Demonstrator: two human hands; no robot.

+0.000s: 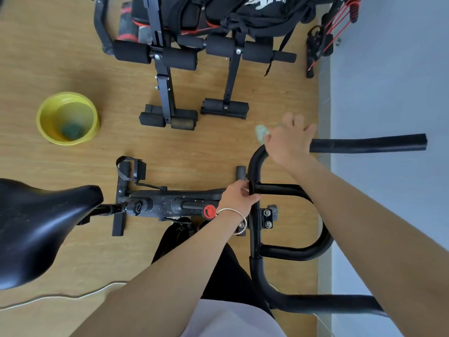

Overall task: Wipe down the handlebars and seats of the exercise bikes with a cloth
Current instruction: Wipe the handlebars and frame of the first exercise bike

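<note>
The exercise bike's black handlebar (pixel 364 143) reaches toward the wall on the right. My right hand (pixel 289 142) lies over its far bend and presses a pale green cloth (pixel 261 132) against the bar; only a corner of the cloth shows past my fingers. My left hand (pixel 239 197) grips the middle crossbar of the handlebar (pixel 254 215), thumb wrapped round it. The black seat (pixel 41 227) fills the lower left.
A yellow bowl (pixel 48 113) with water and a dark green sponge stands on the wooden floor at left. Two black exercise benches (pixel 170 76) stand beyond the bike. The grey wall (pixel 388 81) runs along the right. A white cable (pixel 60 297) crosses the floor below the seat.
</note>
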